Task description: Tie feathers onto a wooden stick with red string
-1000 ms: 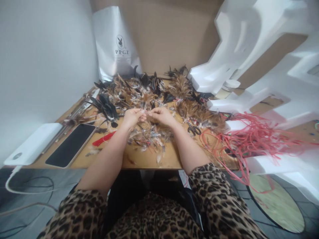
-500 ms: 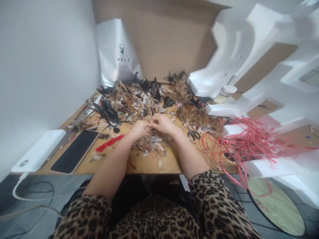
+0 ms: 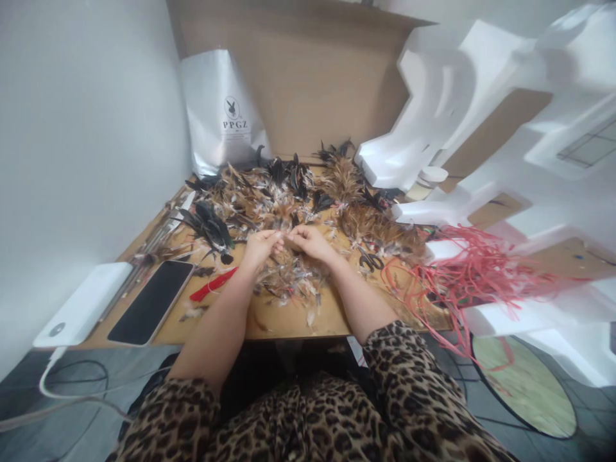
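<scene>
Close together over the middle of the table, my left hand (image 3: 262, 247) and my right hand (image 3: 310, 242) are both closed in a pinch, fingertips nearly meeting. Whatever sits between those fingertips is too small to make out. Beneath them lies a loose pile of small brown and white feathers (image 3: 293, 279). Just beyond spreads a larger heap of brown feathers (image 3: 240, 199), with black feathers (image 3: 206, 228) bunched at its left. A red tassel-like bundle (image 3: 213, 284) rests beside my left forearm. Black-handled scissors (image 3: 371, 260) lie to the right of my right hand.
On the left are a phone (image 3: 151, 301) and a white power bank (image 3: 81, 305) with a cable. A silver bag (image 3: 221, 115) stands at the back. To the right, pink-red strings (image 3: 481, 269) tangle over white foam pieces (image 3: 433, 208), near a lidded jar (image 3: 427, 181).
My hands have drawn slightly apart at the fingertips, the left one shifting left and turning its fingers more into view. The whole view has shifted a little.
</scene>
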A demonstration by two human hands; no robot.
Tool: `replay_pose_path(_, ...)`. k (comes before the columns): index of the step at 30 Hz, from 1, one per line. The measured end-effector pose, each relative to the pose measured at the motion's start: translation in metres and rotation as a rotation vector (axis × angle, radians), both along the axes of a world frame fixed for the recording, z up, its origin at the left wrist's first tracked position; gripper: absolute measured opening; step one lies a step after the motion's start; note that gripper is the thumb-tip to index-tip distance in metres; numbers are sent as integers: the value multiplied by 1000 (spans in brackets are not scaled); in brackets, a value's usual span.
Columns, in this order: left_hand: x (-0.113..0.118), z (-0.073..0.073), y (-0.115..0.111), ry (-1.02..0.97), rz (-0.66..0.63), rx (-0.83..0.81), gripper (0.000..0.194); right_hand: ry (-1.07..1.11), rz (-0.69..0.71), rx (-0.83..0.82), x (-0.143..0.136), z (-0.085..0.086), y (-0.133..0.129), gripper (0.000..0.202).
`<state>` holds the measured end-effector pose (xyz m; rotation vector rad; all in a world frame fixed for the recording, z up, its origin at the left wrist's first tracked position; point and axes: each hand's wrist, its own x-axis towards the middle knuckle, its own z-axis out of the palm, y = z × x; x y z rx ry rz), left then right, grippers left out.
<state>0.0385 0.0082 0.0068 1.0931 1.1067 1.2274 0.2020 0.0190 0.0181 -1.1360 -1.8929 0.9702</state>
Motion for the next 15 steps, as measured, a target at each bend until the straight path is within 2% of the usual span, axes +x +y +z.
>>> replay_pose_path(2,-2,-4,4,10,57,-32,20,-144,21,153,-8,3,-8,27)
replay_pose_path(4,-3,-7,6,95,57,-30,16,-331,34,297,-12,9,-17,25)
replay_pose_path(6,-4,-9,5,251,6,-2,15,-505,41,391,-13,17,-24,25)
replay_pose_path(9,-5,-12,2,540,-147,109,19,-645,89,460,-9,25,-25,25)
replay_pose_path(12,-2,-12,-4,666,-339,226,23,-599,136,428,3,26,-17,23)
replay_pose_path(15,3,-7,-11,532,-466,180,20,-328,132,222,18,20,-3,20)
